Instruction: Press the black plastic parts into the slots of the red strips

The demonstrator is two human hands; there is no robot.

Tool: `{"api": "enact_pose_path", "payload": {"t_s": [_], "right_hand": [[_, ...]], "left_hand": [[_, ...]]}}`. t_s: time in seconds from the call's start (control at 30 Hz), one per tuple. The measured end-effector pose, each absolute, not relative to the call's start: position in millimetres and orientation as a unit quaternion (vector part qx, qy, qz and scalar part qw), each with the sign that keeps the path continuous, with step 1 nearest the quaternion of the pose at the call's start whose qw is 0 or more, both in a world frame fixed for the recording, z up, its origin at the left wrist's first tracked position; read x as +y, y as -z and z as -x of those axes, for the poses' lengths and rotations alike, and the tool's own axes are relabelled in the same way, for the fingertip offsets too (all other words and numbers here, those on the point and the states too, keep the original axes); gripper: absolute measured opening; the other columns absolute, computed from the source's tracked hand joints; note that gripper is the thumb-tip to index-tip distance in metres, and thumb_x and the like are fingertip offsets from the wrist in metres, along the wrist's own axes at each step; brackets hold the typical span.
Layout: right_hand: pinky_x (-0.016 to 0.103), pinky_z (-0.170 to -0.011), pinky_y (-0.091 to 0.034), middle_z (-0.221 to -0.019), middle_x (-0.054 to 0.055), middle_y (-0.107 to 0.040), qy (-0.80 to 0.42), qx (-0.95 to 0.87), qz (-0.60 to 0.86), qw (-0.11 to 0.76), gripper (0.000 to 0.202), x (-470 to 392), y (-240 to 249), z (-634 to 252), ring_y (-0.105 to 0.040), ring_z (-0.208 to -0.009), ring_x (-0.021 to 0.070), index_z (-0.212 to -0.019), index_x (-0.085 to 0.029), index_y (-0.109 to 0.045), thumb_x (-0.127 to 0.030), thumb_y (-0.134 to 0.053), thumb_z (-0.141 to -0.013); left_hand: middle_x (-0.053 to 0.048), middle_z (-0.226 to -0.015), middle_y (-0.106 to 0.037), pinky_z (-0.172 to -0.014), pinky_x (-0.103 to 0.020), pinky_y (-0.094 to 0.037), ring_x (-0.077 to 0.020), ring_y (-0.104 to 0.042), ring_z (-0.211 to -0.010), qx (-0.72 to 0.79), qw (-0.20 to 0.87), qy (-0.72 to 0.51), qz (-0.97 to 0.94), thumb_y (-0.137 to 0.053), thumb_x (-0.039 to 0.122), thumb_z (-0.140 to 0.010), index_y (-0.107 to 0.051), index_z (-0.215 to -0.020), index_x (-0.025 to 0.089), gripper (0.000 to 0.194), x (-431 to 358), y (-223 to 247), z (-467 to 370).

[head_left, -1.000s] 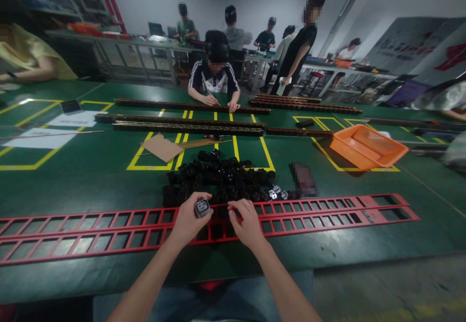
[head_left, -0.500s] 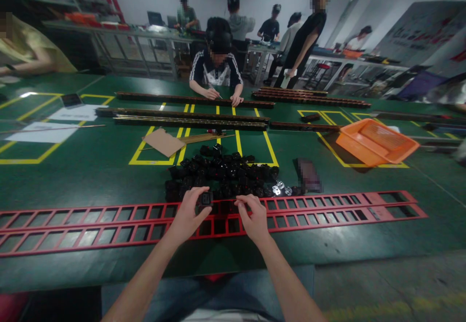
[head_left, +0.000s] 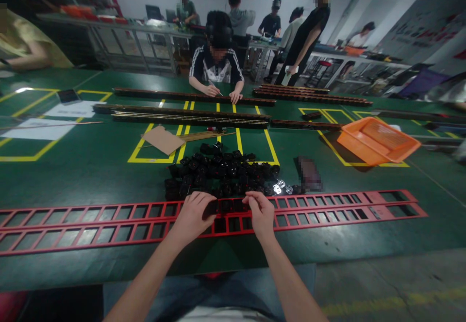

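Can't read any text here, tbh. The banner [head_left: 422,38] on the right has lettering [head_left: 424,37], but it's way too blurry.

1. From my head view, I see a green table [head_left: 109,266] marked with yellow tape [head_left: 271,147].
2. Along its near side I have a long red frame [head_left: 145,220] with two rows of openings.
3. Just beyond it sits a heap of small black parts [head_left: 222,170], with clear pieces [head_left: 279,187] at its right end.
4. Near those I make out a blurred dark brownish object [head_left: 309,172].
5. Farther right lies an orange tray [head_left: 358,147].
6. Past the heap I see brown cardboard [head_left: 162,140], thin sticks [head_left: 200,136] and long dark bars [head_left: 189,117].
7. At far left I find white sheets [head_left: 40,129].
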State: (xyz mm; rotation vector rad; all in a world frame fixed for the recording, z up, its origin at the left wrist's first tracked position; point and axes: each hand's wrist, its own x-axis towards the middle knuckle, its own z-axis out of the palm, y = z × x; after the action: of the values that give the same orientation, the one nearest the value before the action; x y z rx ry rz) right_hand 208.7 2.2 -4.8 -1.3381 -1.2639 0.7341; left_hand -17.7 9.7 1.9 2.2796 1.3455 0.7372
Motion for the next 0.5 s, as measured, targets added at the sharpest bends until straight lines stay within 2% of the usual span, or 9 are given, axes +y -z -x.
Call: {"api": "enact_pose_path", "payload": {"t_s": [0.3,0.5], "right_hand": [[0.029,-0.070,-0.052,-0.072,0.001,-0.070,-0.308,-0.553,0.569,0.525,0.018,1.7,2.0,-208.5,-0.066,-0.070,0.0168,-0.090,-0.019,-0.068,-0.027,-0.052,-0.089],[0.030,-0.070,-0.052,-0.072,0.001,-0.070,-0.300,-0.591,0.564,0.492,0.018,2.6,2.2,-207.1,-0.066,-0.070,0.0171,-0.090,-0.019,-0.068,-0.028,-0.052,-0.090]], "left_hand": [[-0.007,-0.109,-0.064,-0.091,-0.043,-0.044,-0.0254,-0.053,-0.102,0.462,0.202,-0.204,-0.839,-0.065,0.020,-0.080,-0.062,-0.114,0.023,0.035,18.5,-10.5,18.8],[-0.008,-0.109,-0.057,-0.093,-0.042,-0.047,-0.0256,-0.053,-0.103,0.479,0.207,-0.171,-0.836,-0.063,0.020,-0.082,-0.063,-0.116,0.020,0.033,19.0,-14.0,13.1]]}}
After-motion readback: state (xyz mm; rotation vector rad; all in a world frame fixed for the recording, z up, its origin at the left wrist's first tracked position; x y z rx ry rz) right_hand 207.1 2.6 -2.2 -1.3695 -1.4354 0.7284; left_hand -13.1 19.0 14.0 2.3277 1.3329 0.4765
